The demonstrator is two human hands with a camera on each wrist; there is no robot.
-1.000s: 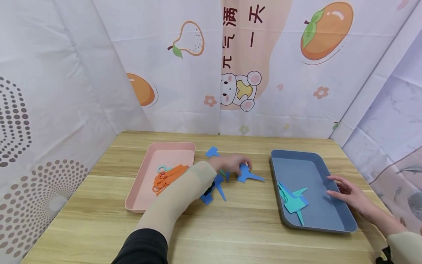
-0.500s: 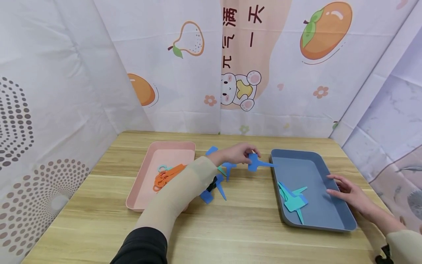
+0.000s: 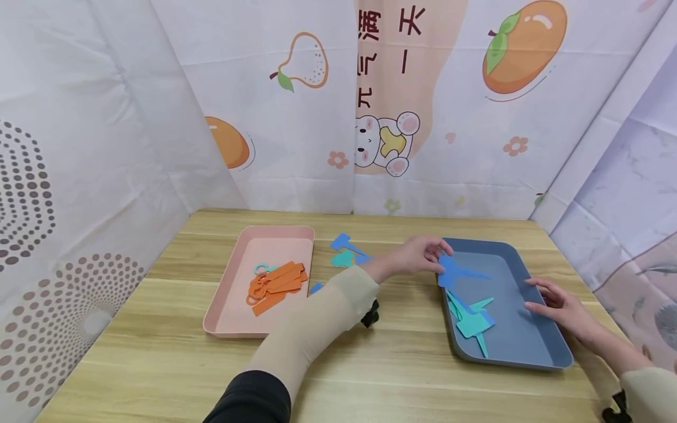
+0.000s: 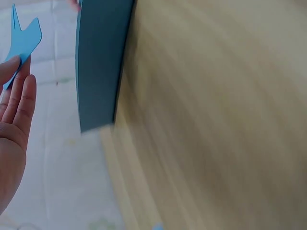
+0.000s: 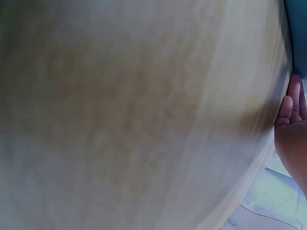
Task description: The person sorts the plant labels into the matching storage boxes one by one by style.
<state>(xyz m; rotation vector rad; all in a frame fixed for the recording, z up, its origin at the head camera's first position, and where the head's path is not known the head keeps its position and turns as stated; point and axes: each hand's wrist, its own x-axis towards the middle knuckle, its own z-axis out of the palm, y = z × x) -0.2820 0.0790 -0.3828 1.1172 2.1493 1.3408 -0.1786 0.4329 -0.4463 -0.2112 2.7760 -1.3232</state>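
My left hand (image 3: 412,257) pinches a blue T-shaped plant label (image 3: 449,272) between thumb and fingers, over the left rim of the blue-grey tray (image 3: 529,343). The label's pointed stem reaches over the tray. In the left wrist view the same label (image 4: 26,42) stands out from the fingertips. At the tray's right side my right hand (image 3: 568,314) holds the rim, some fingers over the edge and others against the outer wall. Teal plant labels (image 3: 472,326) and a blue one lie overlapping in the tray's left part.
A pink tray (image 3: 224,305) on the left contains several orange tags (image 3: 277,285) and a teal piece with a ring. Between the trays lie loose blue labels (image 3: 341,241) and a teal label (image 3: 342,258), partly hidden by my left arm. A printed curtain (image 3: 296,194) hangs behind the table.
My left hand has lifted the blue plant label from the table and carried it right to the blue-grey tray's left rim. My right hand has stayed on the tray.
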